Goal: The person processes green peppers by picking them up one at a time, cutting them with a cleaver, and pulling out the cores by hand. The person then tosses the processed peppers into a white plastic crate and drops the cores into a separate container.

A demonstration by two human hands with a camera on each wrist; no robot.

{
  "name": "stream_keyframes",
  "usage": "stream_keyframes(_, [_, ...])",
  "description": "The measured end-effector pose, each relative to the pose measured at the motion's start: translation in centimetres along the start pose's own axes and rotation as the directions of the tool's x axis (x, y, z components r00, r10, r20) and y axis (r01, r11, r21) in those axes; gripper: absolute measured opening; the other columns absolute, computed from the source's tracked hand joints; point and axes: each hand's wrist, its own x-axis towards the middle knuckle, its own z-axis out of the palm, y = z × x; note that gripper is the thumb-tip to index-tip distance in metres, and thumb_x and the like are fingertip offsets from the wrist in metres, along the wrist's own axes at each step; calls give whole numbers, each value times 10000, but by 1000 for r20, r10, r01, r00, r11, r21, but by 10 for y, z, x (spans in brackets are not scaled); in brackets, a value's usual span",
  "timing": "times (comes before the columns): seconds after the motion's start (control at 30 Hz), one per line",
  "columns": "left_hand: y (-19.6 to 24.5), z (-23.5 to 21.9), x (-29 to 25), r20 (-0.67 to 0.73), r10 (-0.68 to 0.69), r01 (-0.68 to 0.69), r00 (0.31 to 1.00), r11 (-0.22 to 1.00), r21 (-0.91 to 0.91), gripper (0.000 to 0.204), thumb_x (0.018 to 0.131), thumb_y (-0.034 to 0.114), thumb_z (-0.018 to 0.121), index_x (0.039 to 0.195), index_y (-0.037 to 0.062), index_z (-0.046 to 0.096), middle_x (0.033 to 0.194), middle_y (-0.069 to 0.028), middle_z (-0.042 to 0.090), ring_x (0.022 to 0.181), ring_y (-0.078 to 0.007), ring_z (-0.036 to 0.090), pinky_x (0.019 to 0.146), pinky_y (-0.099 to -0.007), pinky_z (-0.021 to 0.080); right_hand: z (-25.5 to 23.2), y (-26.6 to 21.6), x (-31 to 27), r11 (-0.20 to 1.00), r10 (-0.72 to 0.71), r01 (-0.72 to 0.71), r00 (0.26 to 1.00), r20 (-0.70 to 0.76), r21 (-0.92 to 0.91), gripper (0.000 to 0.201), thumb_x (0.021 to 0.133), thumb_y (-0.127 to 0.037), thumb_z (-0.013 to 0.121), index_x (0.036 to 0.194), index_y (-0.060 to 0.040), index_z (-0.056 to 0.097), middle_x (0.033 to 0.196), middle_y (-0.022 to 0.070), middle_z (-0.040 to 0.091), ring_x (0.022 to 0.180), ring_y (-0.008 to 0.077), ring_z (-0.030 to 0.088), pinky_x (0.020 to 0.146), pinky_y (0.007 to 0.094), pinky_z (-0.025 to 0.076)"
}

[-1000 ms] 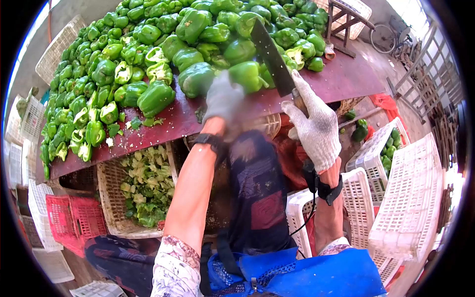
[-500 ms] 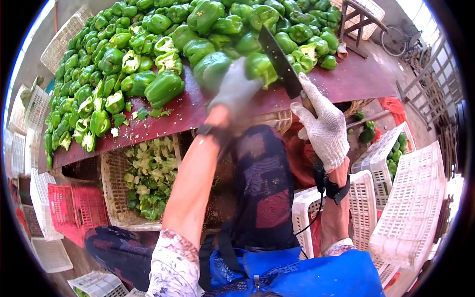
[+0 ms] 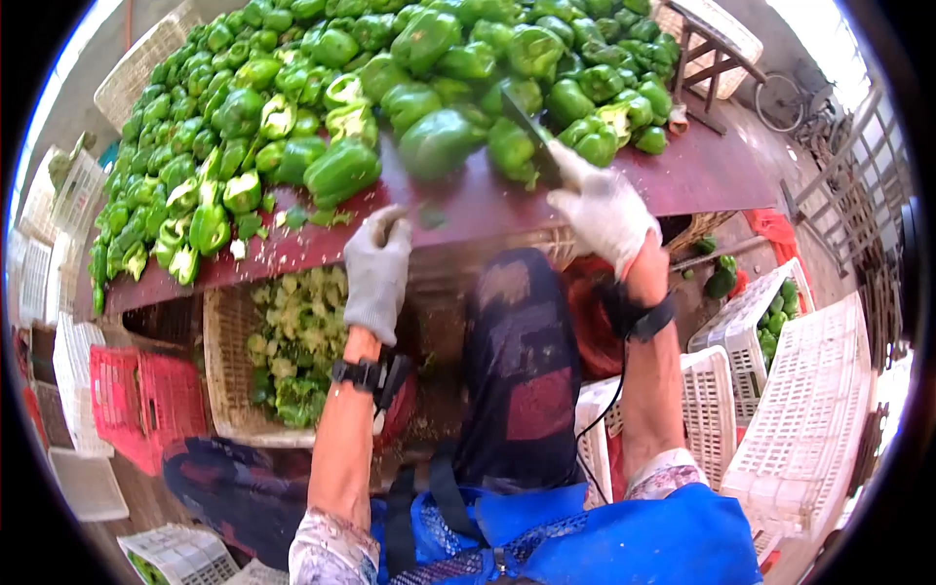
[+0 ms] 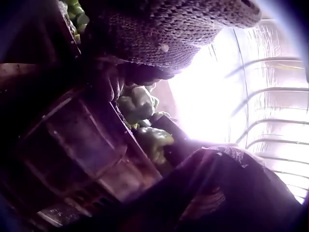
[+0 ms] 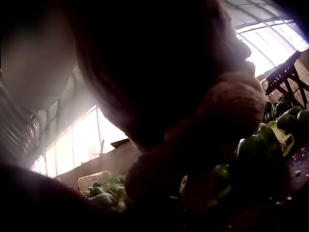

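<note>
**Two dangers we would watch: a slip and a roll**

We see the right hand [image 3: 609, 210] gripping a knife [image 3: 531, 136], its fingers closed round the hidden handle and the blade slanting up over the table [image 3: 478, 207]; we see the left hand [image 3: 378, 273] low by the near edge, its fingers curled in and nothing visible in them, though we cannot tell what the palm side hides. The green peppers lie heaped across the far part of the table, some of them split; one pepper [image 3: 512, 154] sits just beside the blade, another [image 3: 439, 144] is blurred to its left.

Our main worry is the steel: smooth, rounded skin could turn under the edge and send it towards the left hand, should that hand come near to steady a pepper; the crowding heap could also catch the tip and twist it in the grip. We judge rolling likely too, since nothing walls the near edge; a nudged pepper could drop on the person's leg [image 3: 522, 351] or into the crate [image 3: 222, 375] of green scraps [image 3: 297, 346].
</note>
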Motion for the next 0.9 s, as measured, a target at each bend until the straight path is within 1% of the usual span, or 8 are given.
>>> stream_keyframes(0.2, [-2, 4, 12, -17, 52, -52, 999, 998, 32, 258, 989, 93, 657, 1195, -53, 711, 1113, -111, 748, 999, -143, 673, 903, -289, 536, -14, -5, 16, 977, -214, 214, 977, -3, 0, 587, 899, -183, 585, 1467, -53, 515, 1028, 314, 691, 922, 459, 688, 799, 481, 549])
stream_keyframes(0.4, [-1, 19, 41, -108, 292, -275, 950, 950, 147, 332, 967, 92, 717, 1276, -17, 660, 1176, -84, 686, 1022, -140, 659, 933, -280, 538, -8, 15, 36, 992, -119, 125, 981, 153, -31, 604, 905, -206, 626, 1466, -14, 515, 1132, 318, 675, 1005, 453, 676, 866, 458, 540])
stream_keyframes(0.5, [20, 40, 69, 24, 619, -502, 785, 613, 611, 616, 857, 214, 809, 1394, 10, 584, 1364, -193, 611, 1251, -325, 603, 1093, -422, 485, -16, 8, 31, 985, -98, 123, 977, 190, -124, 623, 906, -211, 651, 1471, 9, 509, 1170, 329, 663, 1026, 449, 677, 888, 436, 542])
stream_keyframes(0.57, [40, 54, 81, 112, 455, -414, 884, 647, 640, 712, 817, 308, 825, 1431, 57, 566, 1428, -196, 572, 1331, -369, 538, 1133, -462, 446, -22, 3, 31, 956, -76, 147, 961, 267, -256, 628, 907, -209, 652, 1468, 29, 503, 1202, 332, 656, 1027, 446, 680, 896, 423, 544])
stream_keyframes(0.6, [56, 58, 83, 157, 291, -308, 944, 601, 738, 761, 793, 357, 833, 1460, 122, 554, 1452, -184, 546, 1316, -376, 549, 1096, -459, 476, -12, 21, 32, 953, -224, 246, 965, 138, -174, 276, 932, -163, 534, 1150, -2, 592, 973, 264, 686, 896, 441, 666, 777, 482, 529])
stream_keyframes(0.67, [62, 63, 94, 190, 212, -276, 959, 528, 803, 757, 762, 367, 849, 1436, 184, 557, 1403, -185, 546, 1266, -390, 568, 1044, -482, 501, -24, 14, 38, 971, -196, 215, 965, 172, -102, 277, 934, -158, 535, 1161, -12, 599, 953, 261, 687, 882, 434, 674, 760, 488, 529])
stream_keyframes(0.83, [54, 71, 96, 201, 221, -290, 954, 519, 804, 732, 734, 360, 862, 1383, 210, 556, 1276, -200, 586, 1231, -404, 576, 1013, -507, 503, -15, 7, 42, 1000, 24, -20, 972, 233, -20, 681, 895, -193, 647, 1524, -14, 459, 1241, 321, 648, 1038, 410, 707, 870, 422, 552])
stream_keyframes(0.9, [55, 67, 89, 202, 242, -306, 949, 561, 769, 730, 719, 357, 869, 1366, 212, 561, 1237, -200, 603, 1226, -410, 575, 1007, -509, 501, 10, 3, 35, 979, -169, 170, 985, 22, -114, 693, 909, -197, 641, 1559, -92, 429, 1130, 331, 669, 992, 460, 700, 866, 447, 550])
